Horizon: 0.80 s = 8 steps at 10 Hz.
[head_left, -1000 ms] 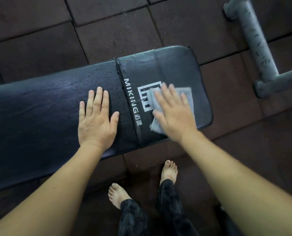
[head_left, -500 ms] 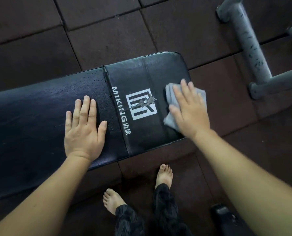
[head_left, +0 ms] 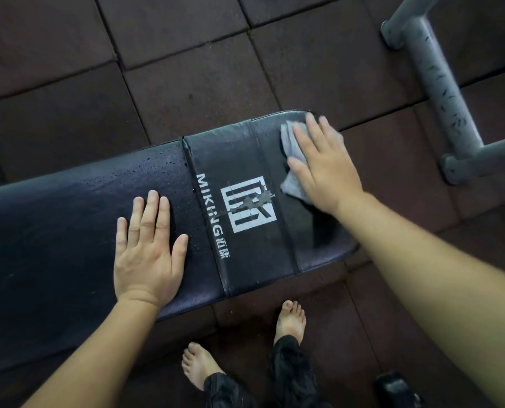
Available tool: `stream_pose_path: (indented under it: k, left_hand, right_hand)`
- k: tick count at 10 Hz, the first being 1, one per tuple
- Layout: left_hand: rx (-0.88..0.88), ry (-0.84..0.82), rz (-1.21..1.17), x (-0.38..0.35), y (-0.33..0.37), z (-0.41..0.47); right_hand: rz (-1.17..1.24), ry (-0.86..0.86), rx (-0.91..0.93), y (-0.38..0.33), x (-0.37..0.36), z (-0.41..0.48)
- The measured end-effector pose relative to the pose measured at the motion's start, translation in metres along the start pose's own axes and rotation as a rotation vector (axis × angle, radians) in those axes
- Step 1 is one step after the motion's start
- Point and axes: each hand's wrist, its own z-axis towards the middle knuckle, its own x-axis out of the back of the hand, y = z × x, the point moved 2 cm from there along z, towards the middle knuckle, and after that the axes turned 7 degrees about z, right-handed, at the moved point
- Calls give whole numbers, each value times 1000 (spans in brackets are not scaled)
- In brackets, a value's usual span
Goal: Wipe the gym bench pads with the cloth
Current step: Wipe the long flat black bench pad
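One black gym bench pad (head_left: 68, 237), one grey cloth (head_left: 294, 148), two hands and two bare feet (head_left: 291, 319) are in view, with a grey tubular metal frame (head_left: 433, 78) standing on the dark rubber floor tiles (head_left: 192, 83) at the upper right. The pad is glossy black vinyl, split by a stitched seam (head_left: 204, 219) into a long section running off the left edge and a shorter end section with a rounded corner; the end section carries a white square logo (head_left: 248, 204), scuffed and cracked through its middle, with white "MIKING" lettering beside it. Fine water droplets (head_left: 157, 166) bead on the long section near the seam. The cloth is crumpled and lies at the far right corner of the pad, close to its rounded end, mostly covered by the right hand (head_left: 324, 166). That hand's grip is flat and spread, fingers extended and palm pressing the cloth down against the vinyl rather than pinching it. The left hand (head_left: 148, 248) rests palm-down on the long section just left of the seam, near the pad's near edge, fingers together and thumb splayed out, holding nothing. The feet stand on the tiles below the pad's near edge.
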Motion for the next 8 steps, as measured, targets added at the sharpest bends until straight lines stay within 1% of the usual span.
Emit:
stream_pose_path:
  k: [1,2,3,4,5,6,7,8]
  left_hand:
    - [-7,5,-5,-1,-1,0]
    - [-4,13,-14,-1,-1,-1]
    - [-8,14,-20,0,0,-1]
    - [-2,7,-14,0,1,-1]
    - [0,-6,-4,1,0,-1]
    - [-3,-14,-2,0,1,0]
    - [-3,-28,-1,0,1,1]
    - [-6,-45,11,0,0,1]
  right_hand:
    - [-57,-64,33,-30,7,78]
    - [-81,-115,133,-52,7,96]
    - [-104,-70,191,-32,4,56]
    - [-127,-19,133,-16,-7,-13]
    - [-119,-31,93,-44,-33,-86]
    - [-93,-71,91,-86,-56,-123]
    - [-55,-81,152,-107,-53,-75]
    - [-60,-85,129,-124,-33,30]
